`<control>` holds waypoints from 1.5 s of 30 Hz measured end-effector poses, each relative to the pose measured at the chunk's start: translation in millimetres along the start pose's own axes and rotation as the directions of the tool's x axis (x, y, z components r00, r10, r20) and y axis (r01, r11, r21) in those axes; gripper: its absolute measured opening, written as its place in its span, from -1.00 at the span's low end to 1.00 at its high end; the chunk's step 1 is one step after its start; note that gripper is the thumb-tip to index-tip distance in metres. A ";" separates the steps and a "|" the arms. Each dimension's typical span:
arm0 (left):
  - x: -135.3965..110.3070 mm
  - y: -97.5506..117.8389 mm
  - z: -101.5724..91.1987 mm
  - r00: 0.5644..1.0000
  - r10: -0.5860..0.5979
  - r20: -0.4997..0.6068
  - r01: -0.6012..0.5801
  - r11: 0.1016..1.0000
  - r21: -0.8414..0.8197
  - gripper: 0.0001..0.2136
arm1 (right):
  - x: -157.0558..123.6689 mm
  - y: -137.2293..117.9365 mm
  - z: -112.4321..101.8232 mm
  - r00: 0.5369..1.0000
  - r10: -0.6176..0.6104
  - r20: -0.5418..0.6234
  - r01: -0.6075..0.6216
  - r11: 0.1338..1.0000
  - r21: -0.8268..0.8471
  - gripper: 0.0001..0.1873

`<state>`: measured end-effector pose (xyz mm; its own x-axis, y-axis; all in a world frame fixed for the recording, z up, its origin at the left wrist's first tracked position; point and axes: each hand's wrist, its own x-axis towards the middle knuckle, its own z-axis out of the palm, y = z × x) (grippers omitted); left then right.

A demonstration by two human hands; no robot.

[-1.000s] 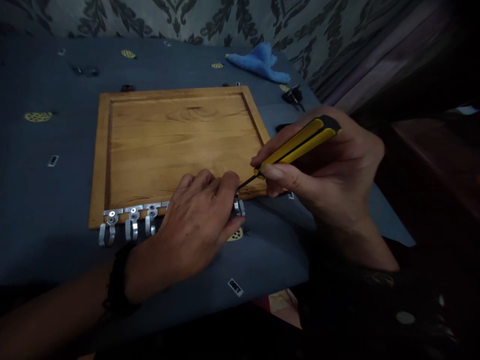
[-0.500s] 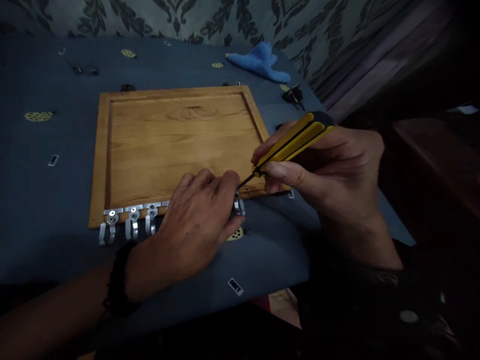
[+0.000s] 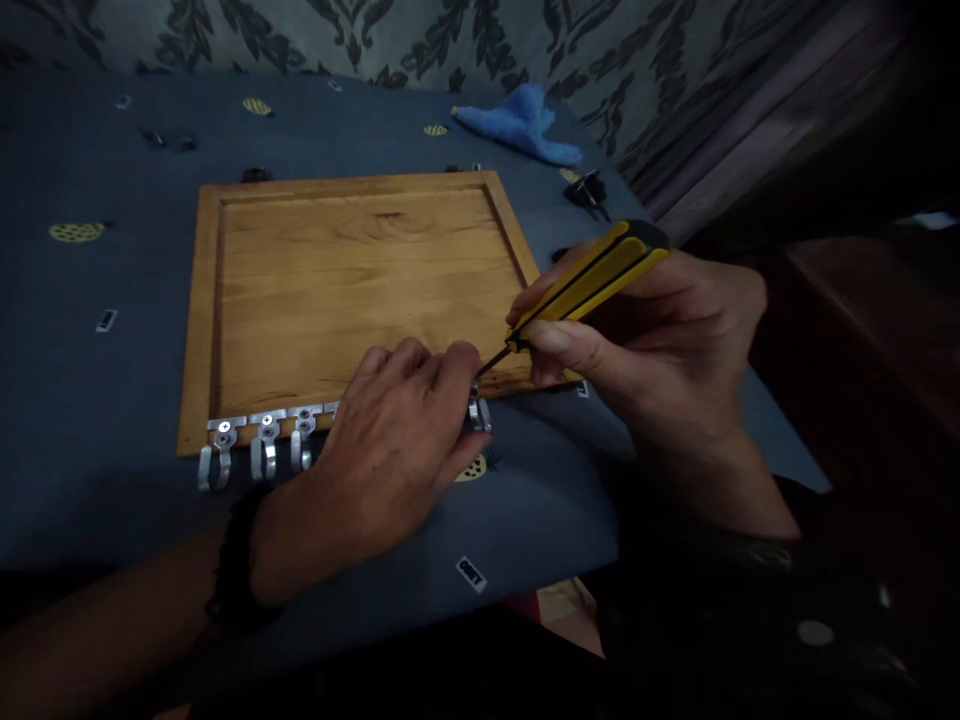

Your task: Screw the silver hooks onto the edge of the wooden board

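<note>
Right hand (image 3: pixel 660 350) grips a screwdriver (image 3: pixel 585 285) — tip at the hook (image 3: pixel 478 412), 3 o'clock of the left hand (image 3: pixel 390 440), which lies flat, fingers together, on the board (image 3: pixel 360 280).

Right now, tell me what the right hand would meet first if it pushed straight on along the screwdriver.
Most likely the metal hook at the near edge of the wooden board, where the tip of the screwdriver points. The left hand lies right beside it, and depth is hard to judge.

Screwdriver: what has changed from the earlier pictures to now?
The right hand turned the screwdriver a little in its fingers; the handle end rose slightly. Its tip stays at the hook held by the left hand; wooden board and other hooks unmoved.
</note>
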<state>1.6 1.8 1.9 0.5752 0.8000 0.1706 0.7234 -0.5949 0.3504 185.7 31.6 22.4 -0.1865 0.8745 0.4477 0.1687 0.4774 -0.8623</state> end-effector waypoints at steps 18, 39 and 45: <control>-1.9 0.8 0.2 1.000 -0.001 -0.009 0.001 1.000 -0.016 -0.74 | 2.6 -0.7 -2.1 0.989 -0.068 -0.135 0.055 0.993 -0.102 -0.94; -3.6 -0.1 -12.7 0.998 -0.054 0.034 0.055 0.998 -0.028 -0.60 | -0.3 -1.2 -1.5 0.999 -0.015 -0.036 0.006 0.968 -0.249 -0.88; -8.1 -0.7 -16.5 0.996 -0.066 0.062 0.068 0.997 -0.032 -0.61 | 1.4 2.8 -3.4 0.999 -0.026 -0.022 0.020 0.970 -0.241 -0.84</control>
<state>-9.8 -3.0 15.5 0.5492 0.8309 0.0894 0.7481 -0.5365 0.3904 189.3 34.4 21.4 -0.1694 0.8634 0.4753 0.3932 0.5014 -0.7707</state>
